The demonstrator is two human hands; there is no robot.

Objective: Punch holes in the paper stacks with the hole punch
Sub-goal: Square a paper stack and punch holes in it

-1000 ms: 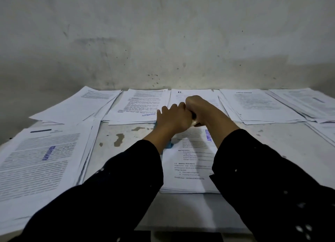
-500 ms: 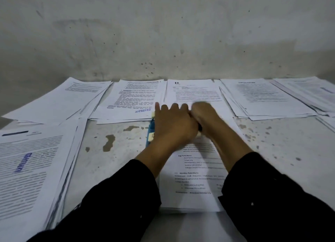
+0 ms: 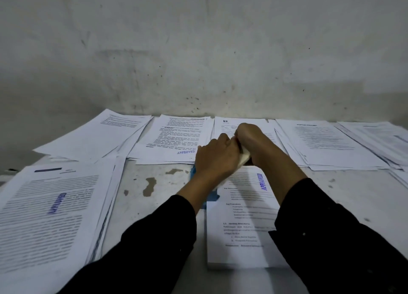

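A blue hole punch sits at the top left edge of a white paper stack stamped APPROVED, in the middle of the table. My left hand lies over the punch with fingers curled down its far side, hiding most of it. My right hand grips the punch's pale lever from the right, touching my left hand. Only blue slivers of the punch's body show below my left wrist and at its left side.
Several printed paper stacks lie around: a large one at the near left, a row along the wall, more at the right. The bare, stained tabletop shows between them. The wall stands close behind.
My left fingers, stretched flat half a second ago, now curl over the punch. My right hand sits higher and the pale lever shows between the hands. The view has shifted slightly.
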